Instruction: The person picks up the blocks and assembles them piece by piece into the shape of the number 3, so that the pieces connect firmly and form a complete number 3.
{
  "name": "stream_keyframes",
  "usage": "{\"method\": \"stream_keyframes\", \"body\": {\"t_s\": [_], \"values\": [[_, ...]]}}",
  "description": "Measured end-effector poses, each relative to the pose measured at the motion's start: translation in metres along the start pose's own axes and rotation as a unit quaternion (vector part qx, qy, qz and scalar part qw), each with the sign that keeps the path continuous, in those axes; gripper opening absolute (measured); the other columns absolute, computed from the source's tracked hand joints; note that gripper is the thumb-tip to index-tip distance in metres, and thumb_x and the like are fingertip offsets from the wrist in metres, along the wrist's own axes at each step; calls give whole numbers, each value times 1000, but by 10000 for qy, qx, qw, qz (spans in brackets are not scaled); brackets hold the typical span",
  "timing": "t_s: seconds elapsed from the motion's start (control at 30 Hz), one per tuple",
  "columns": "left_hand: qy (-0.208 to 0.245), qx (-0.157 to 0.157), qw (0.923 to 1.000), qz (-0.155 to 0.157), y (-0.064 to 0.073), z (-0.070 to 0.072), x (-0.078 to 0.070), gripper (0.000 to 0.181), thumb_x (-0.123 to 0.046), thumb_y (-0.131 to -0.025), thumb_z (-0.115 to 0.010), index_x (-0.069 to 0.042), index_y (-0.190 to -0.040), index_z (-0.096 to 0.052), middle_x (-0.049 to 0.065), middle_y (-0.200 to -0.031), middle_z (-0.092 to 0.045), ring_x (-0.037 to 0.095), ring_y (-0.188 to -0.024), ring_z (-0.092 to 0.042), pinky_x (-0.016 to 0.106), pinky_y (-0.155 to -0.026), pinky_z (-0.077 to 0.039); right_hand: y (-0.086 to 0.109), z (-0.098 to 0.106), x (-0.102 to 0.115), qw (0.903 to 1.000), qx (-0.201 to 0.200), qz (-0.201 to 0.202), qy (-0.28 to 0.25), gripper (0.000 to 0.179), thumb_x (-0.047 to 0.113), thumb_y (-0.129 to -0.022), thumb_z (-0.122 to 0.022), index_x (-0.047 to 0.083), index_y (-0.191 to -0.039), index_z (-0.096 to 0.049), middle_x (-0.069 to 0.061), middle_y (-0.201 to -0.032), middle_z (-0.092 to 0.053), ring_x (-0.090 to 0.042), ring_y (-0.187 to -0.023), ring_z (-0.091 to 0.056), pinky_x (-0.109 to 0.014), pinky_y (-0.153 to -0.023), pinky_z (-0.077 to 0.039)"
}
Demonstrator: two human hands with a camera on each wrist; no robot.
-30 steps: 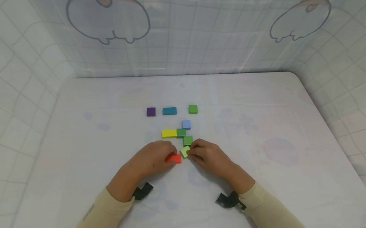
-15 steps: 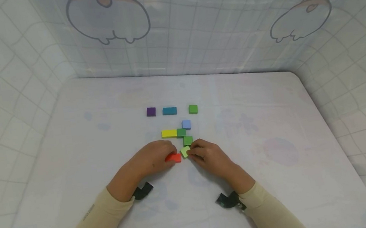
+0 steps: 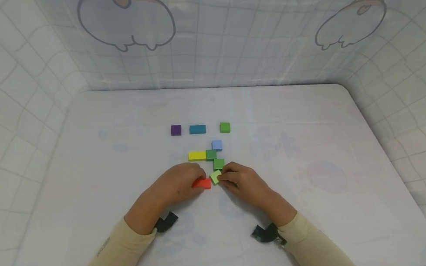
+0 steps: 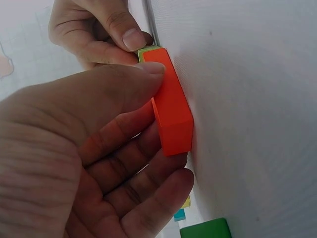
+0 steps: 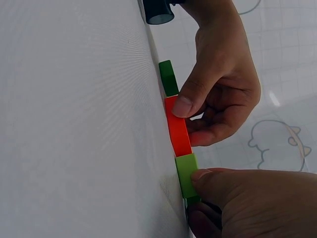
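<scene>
The left hand [image 3: 177, 184] is pinching the red block [image 3: 205, 184], the right hand [image 3: 248, 182] the light green block [image 3: 215, 176], between the worktop's [image 3: 297, 149] side edges. Soft, flat sliding should be working best.

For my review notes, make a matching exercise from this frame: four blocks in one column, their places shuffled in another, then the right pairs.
Blocks
1. red block
2. light green block
3. purple block
4. yellow block

Places, as seen in the head view
A. left end of the far row
B. directly left of a dark green block
C. held by the left hand
D. held by the right hand

Pairs: 1-C; 2-D; 3-A; 4-B
</scene>
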State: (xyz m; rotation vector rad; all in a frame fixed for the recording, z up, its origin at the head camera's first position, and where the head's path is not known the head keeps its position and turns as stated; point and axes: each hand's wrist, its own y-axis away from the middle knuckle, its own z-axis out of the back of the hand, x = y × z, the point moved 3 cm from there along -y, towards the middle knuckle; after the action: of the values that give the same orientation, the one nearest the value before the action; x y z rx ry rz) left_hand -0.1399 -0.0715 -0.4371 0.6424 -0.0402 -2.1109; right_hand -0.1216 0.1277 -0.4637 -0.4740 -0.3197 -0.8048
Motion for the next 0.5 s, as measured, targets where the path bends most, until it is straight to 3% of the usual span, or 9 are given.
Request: {"method": "stream_keyframes", "body": {"t_s": [0.5], "values": [[-59, -42, 10000, 38, -1, -2, 1, 25, -25, -87, -77, -17, -109, -70, -8, -94, -62, 13, -87, -53, 27, -81, -50, 0, -2, 0, 10000, -11, 7, 38, 20, 8, -83, -81, 11, -103, -79, -2, -106, -67, -13, -95, -65, -23, -88, -56]]}}
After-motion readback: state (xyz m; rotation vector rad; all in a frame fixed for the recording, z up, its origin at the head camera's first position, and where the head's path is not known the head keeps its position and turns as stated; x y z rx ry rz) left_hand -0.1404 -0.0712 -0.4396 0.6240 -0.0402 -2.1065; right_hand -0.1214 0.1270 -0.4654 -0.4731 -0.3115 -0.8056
